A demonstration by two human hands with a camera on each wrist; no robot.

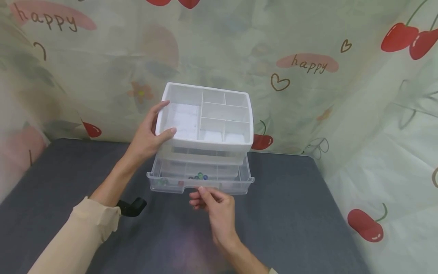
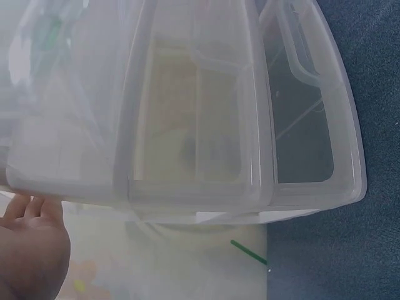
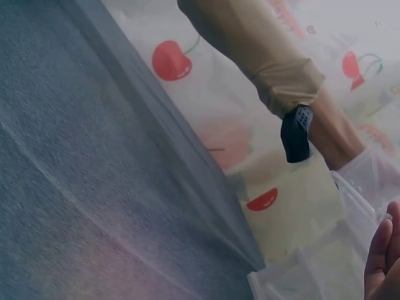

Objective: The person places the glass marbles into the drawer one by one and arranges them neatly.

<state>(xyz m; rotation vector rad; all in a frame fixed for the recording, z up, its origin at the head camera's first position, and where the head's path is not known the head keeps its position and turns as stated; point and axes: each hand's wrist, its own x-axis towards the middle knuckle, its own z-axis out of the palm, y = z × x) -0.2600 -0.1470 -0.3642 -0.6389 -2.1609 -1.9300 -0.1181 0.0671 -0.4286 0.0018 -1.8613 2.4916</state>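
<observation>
A white desktop organizer (image 1: pixel 224 111) with a divided top tray stands on the dark table. My left hand (image 1: pixel 148 131) grips its left side, thumb over the tray's rim and fingers at the outer wall; in the left wrist view part of that hand (image 2: pixel 34 250) shows against the side. A clear drawer (image 1: pixel 157 184) sticks out at the front, with several small glass marbles (image 1: pixel 200 176) and a small red piece (image 1: pixel 180 183) inside. My right hand (image 1: pixel 219 209) pinches the drawer's front lip near its middle cutout, thumb on top and fingers curled below.
A dark grey cloth (image 1: pixel 284 213) covers the table. Behind and beside it hangs a pale curtain (image 1: pixel 219 45) printed with cherries and "happy". A black wrist mount (image 1: pixel 131 207) juts out from the left wrist above the table.
</observation>
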